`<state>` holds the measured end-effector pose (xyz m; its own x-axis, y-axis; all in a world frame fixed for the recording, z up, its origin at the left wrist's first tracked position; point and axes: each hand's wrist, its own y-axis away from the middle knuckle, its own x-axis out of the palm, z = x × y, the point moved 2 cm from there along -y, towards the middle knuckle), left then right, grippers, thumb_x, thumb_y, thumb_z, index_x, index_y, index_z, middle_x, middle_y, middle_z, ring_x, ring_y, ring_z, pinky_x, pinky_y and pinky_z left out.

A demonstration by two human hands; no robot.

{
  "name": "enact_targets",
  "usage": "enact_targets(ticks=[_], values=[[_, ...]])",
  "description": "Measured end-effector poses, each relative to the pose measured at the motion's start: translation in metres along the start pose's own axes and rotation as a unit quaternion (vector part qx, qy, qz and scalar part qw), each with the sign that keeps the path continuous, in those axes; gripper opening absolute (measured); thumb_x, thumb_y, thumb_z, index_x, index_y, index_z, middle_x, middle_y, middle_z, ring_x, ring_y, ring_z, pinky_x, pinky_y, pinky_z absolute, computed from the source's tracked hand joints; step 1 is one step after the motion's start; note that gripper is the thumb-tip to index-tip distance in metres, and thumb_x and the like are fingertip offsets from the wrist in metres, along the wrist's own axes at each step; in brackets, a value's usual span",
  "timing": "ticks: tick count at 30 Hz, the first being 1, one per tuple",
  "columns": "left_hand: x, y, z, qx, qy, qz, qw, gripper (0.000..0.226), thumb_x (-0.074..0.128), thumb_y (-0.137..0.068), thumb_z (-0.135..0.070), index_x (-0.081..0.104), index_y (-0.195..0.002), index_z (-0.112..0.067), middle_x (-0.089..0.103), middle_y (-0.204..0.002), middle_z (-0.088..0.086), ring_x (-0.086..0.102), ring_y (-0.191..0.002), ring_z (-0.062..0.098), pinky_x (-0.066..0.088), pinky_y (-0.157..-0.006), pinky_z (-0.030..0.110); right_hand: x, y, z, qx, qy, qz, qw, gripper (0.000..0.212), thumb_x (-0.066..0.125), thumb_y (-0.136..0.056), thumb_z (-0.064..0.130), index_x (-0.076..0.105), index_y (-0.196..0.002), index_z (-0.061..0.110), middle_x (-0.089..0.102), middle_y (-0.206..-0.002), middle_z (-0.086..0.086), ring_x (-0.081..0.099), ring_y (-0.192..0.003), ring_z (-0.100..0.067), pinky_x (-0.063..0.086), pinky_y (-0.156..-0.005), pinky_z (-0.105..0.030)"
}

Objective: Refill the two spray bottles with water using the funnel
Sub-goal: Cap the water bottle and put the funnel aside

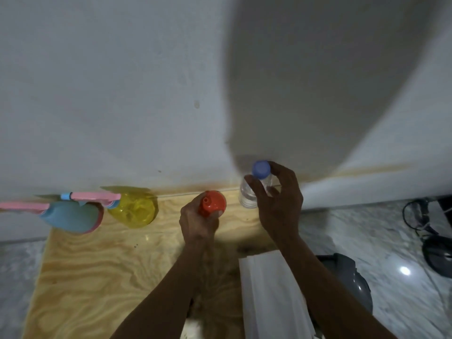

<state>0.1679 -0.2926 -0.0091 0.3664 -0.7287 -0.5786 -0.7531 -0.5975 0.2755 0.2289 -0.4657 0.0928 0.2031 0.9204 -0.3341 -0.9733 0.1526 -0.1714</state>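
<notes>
presently the white wall (pixel 122 94) backs a plywood board (pixel 97 277) on marble floor (pixel 367 228). risk: blue spray bottle (pixel 71 216) and yellow spray bottle (pixel 133 209), standing capped well left, may topple if knocked. right hand (pixel 276 204) grips capped water bottle (pixel 254 187); left hand (pixel 198 223) grips orange funnel (pixel 212 203). spillage likely if misaligned.

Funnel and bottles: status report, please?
Left hand grips orange funnel. Right hand grips capped water bottle. Both spray bottles still closed. Nothing obstructing.
</notes>
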Motion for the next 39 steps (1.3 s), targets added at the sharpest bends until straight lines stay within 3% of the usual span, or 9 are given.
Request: enact_targets(ticks=[7, 12, 16, 18, 22, 26, 31, 35, 39], values=[[0.005, -0.005, 0.006, 0.001, -0.054, 0.000, 0.999, 0.072, 0.091, -0.062, -0.035, 0.062, -0.128, -0.033, 0.071, -0.120, -0.005, 0.063, -0.113, 0.024, 0.052, -0.098, 0.038, -0.001, -0.003, -0.003, 0.004, 0.006, 0.024, 1.000, 0.047, 0.081, -0.077, 0.045, 0.061, -0.116, 0.027, 0.061, -0.115, 0.011, 0.062, -0.106, -0.009, 0.056, -0.084, -0.044], [-0.006, 0.010, 0.002, -0.018, -0.018, 0.017, 1.000, 0.082, 0.093, -0.064, -0.025, 0.051, -0.134, -0.027, 0.059, -0.116, -0.015, 0.053, -0.108, 0.009, 0.033, -0.074, -0.002, -0.021, 0.010, -0.005, 0.046, 0.015, 0.044, 0.998, 0.067, 0.081, -0.074, 0.052, 0.054, -0.131, 0.029, 0.058, -0.127, 0.009, 0.056, -0.118, -0.007, 0.054, -0.094, -0.036], [-0.030, 0.047, 0.008, -0.004, -0.038, 0.025, 0.999, 0.078, 0.087, -0.075, -0.026, 0.048, -0.141, -0.012, 0.060, -0.131, 0.004, 0.056, -0.119, 0.021, 0.046, -0.101, 0.032, -0.049, 0.048, -0.018, 0.080, 0.048, 0.030, 0.995, 0.053, 0.077, -0.081, 0.042, 0.059, -0.126, 0.019, 0.061, -0.120, 0.005, 0.059, -0.108, -0.008, 0.056, -0.086, -0.034], [-0.045, 0.071, 0.025, -0.007, -0.035, 0.041, 0.999, 0.082, 0.084, -0.077, -0.037, 0.044, -0.146, -0.017, 0.056, -0.142, 0.008, 0.053, -0.130, 0.028, 0.045, -0.109, 0.044, -0.061, 0.077, -0.029, 0.095, 0.072, 0.038, 0.992, 0.044, 0.076, -0.084, 0.037, 0.062, -0.121, 0.019, 0.064, -0.115, 0.005, 0.061, -0.102, -0.010, 0.056, -0.081, -0.033], [-0.066, 0.118, 0.052, 0.025, -0.049, 0.038, 0.998, 0.064, 0.079, -0.084, -0.031, 0.053, -0.141, -0.019, 0.063, -0.133, 0.008, 0.059, -0.122, 0.028, 0.046, -0.103, 0.037, -0.077, 0.139, -0.051, 0.127, 0.113, 0.055, 0.984, 0.031, 0.075, -0.087, 0.029, 0.064, -0.114, 0.021, 0.063, -0.107, 0.006, 0.059, -0.096, -0.012, 0.055, -0.083, -0.042], [-0.074, 0.160, 0.083, 0.115, -0.054, 0.057, 0.990, 0.051, 0.068, -0.090, -0.041, 0.059, -0.136, -0.021, 0.066, -0.114, -0.002, 0.059, -0.103, 0.008, 0.055, -0.086, 0.036, -0.082, 0.196, -0.065, 0.163, 0.153, 0.094, 0.970, 0.028, 0.074, -0.087, 0.029, 0.067, -0.112, 0.018, 0.061, -0.105, 0.003, 0.058, -0.098, -0.017, 0.051, -0.089, -0.045], [-0.054, 0.197, 0.121, 0.160, -0.147, 0.102, 0.971, 0.056, 0.052, -0.092, -0.054, 0.053, -0.142, -0.028, 0.055, -0.142, 0.008, 0.051, -0.129, 0.027, 0.049, -0.100, 0.044, -0.072, 0.234, -0.080, 0.202, 0.226, 0.140, 0.942, 0.038, 0.073, -0.086, 0.041, 0.068, -0.117, 0.020, 0.060, -0.122, 0.001, 0.049, -0.121, -0.019, 0.040, -0.100, -0.034], [-0.040, 0.205, 0.138, 0.184, -0.236, 0.108, 0.948, 0.062, 0.042, -0.094, -0.060, 0.050, -0.145, -0.027, 0.040, -0.157, 0.012, 0.036, -0.143, 0.035, 0.041, -0.107, 0.055, -0.065, 0.244, -0.097, 0.194, 0.286, 0.147, 0.927, 0.034, 0.072, -0.086, 0.042, 0.071, -0.110, 0.017, 0.060, -0.120, 0.002, 0.049, -0.117, -0.021, 0.046, -0.094, -0.041], [-0.036, 0.204, 0.160, 0.181, -0.300, 0.119, 0.929, 0.072, 0.031, -0.090, -0.068, 0.049, -0.145, -0.025, 0.033, -0.160, 0.015, 0.026, -0.149, 0.035, 0.036, -0.109, 0.058, -0.063, 0.250, -0.107, 0.178, 0.284, 0.122, 0.934, 0.017, 0.067, -0.092, 0.025, 0.073, -0.089, 0.010, 0.063, -0.108, -0.003, 0.051, -0.107, -0.024, 0.047, -0.085, -0.042]])
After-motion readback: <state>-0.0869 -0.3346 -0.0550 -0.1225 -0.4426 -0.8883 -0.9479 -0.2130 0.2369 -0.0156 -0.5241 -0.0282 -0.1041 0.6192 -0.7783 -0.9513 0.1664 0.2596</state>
